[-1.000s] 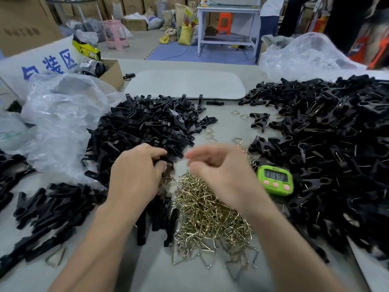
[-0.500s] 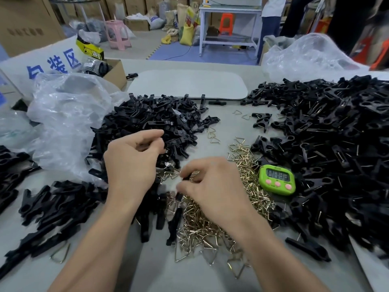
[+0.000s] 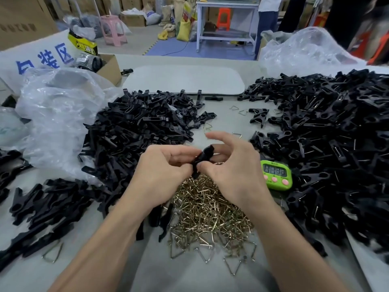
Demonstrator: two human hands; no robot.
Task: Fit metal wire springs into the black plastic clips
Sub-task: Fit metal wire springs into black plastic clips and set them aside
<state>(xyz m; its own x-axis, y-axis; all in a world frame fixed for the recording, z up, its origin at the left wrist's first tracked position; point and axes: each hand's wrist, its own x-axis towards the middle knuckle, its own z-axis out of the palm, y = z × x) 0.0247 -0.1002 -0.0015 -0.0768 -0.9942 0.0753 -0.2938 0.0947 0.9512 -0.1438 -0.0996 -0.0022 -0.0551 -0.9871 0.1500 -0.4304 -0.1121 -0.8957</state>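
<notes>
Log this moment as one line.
left hand: grips black clip | right hand: pinches clip | spring pile: beneath hands

Blue characters "装区" on the white sign (image 3: 31,54), far left

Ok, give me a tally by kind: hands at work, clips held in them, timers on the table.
Hands: 2 (left hand, right hand)
Held black clip: 1
On the table, green timer: 1
Total: 4

Grey table (image 3: 223,123) under clip heaps (image 3: 136,131), wire springs (image 3: 210,211), green timer (image 3: 276,174).
</notes>
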